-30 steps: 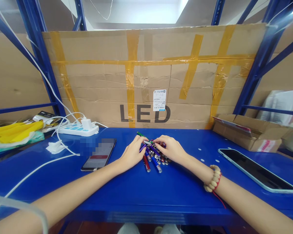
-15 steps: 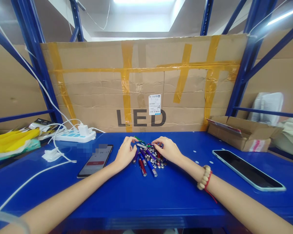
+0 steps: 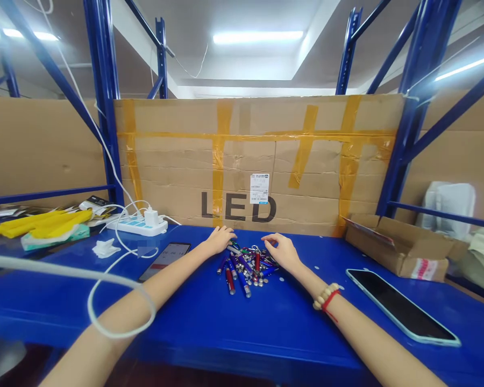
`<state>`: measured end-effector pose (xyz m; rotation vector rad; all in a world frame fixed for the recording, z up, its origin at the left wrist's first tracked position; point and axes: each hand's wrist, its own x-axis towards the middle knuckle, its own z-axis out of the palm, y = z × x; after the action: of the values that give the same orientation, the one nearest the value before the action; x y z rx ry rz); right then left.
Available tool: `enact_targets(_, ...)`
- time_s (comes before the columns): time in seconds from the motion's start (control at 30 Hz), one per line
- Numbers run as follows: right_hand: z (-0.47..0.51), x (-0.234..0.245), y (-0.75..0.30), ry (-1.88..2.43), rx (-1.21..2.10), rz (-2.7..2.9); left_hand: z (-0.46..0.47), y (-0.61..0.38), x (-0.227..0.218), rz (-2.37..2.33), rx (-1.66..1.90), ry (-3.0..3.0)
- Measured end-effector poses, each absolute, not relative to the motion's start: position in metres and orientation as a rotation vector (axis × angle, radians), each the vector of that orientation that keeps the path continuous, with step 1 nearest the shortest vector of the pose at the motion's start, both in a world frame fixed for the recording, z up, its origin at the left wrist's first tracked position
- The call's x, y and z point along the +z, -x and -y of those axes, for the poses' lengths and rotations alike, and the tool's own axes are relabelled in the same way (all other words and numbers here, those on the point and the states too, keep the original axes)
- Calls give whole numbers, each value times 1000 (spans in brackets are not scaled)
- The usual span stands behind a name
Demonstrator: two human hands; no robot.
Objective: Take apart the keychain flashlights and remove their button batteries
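A pile of small metal tubes like keychain flashlights [image 3: 246,267], purple, blue and red, with silvery clips and rings among them, lies on the blue table. At the pile's far left edge is my left hand [image 3: 220,240], palm down with its fingers stretched out; whether the fingertips touch a piece is hard to see. My right hand [image 3: 284,251] hovers by the far right edge, thumb and fingers apart and nothing between them. A red tube [image 3: 229,280] and a blue tube [image 3: 244,284] point toward me at the near side.
A dark phone [image 3: 167,259] lies partly behind my left forearm. Another phone [image 3: 403,306] in a pale case is at the right, before an open cardboard box [image 3: 399,247]. A power strip [image 3: 139,224], looping white cable [image 3: 105,274] and yellow items [image 3: 44,223] occupy the left.
My view has tilted up and shifted. My right hand has drawn back from the pile and its fingers have spread. The left hand has reached farther toward the back, its fingers extended.
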<state>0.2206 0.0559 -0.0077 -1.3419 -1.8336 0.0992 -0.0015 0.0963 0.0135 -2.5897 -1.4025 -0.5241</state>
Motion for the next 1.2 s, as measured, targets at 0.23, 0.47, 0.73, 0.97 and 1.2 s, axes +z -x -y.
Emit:
enact_targets(0.23,-55,-8,-224,1331,61,1836,-94,-6,11,1685,-737,2381)
enact_targets(0.47,-54,-12,-216,1198,121,1853,-65,-11,17,1568,-1306,2450)
enact_targets(0.73,-21,3,-184,1029,250,1908,-23,-30,19,1368,-1636,2703)
enact_targets(0.97,-2,3,-147,931,240,1830,1,-15,9,1521,-2103,2458)
enact_targets(1.2,20,7,-124,962,-40,1975,36,6,0,1664,-2010,2224)
